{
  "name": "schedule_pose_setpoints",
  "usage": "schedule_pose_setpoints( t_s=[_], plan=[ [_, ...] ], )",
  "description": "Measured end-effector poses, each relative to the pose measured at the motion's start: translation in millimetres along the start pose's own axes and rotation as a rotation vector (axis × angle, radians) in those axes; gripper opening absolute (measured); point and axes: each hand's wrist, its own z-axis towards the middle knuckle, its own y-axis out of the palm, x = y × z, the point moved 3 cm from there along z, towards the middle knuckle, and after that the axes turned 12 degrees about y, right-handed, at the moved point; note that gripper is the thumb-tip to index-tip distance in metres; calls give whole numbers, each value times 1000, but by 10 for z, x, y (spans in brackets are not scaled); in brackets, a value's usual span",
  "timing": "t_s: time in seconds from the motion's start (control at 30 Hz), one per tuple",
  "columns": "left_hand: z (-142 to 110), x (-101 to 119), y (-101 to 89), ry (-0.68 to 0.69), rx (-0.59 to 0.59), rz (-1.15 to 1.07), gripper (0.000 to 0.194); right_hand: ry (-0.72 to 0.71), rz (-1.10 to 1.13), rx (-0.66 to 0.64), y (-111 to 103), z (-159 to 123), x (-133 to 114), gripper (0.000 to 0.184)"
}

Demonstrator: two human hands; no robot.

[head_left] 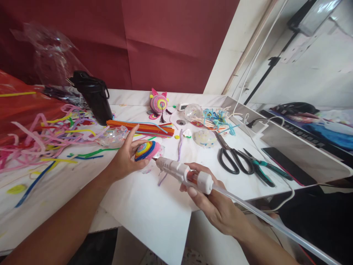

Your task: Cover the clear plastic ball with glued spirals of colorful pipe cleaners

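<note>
My left hand (125, 156) is closed around a small ball (149, 151) banded with coloured pipe cleaners in pink, blue, yellow and orange. Part of the ball's right side looks clear and uncovered. In my right hand (209, 195) is a white hot glue gun (176, 171), its tip close to the lower right of the ball; whether they touch I cannot tell. A long clear glue stick (264, 213) sticks out of the gun's back. Under the ball lies a sheet of white paper (154, 209), hanging over the table's front edge.
Loose pipe cleaners (41, 136) cover the left, near a black bottle (92, 95). An orange bundle (140, 128) lies mid-table before a finished pink ornament (159, 103). Black scissors (234, 156), pliers (264, 167) and a phone (288, 165) lie right, by a white cable (288, 197).
</note>
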Motion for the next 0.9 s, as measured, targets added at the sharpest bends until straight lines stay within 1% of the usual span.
schedule_pose_setpoints(
  t_s=[0.1,0.2,0.37,0.57,0.67,0.9],
  plan=[
    [-6,-3,-1,10,-13,4,143,13,1,6,-8,15,7,43],
    [-12,-20,-10,29,-18,-1,140,20,32,-14,-13,27,20,46],
    [-12,-28,-20,31,-9,6,141,-6,35,9,-19,6,-12,40],
    [-8,-12,-17,15,-8,30,144,-65,84,-32,19,12,-73,37],
    [-9,-37,-23,18,-9,13,147,-42,75,-20,9,29,-63,38],
    [-15,-63,-33,45,-36,-7,144,-2,58,-1,-42,41,-47,40]
  ],
)
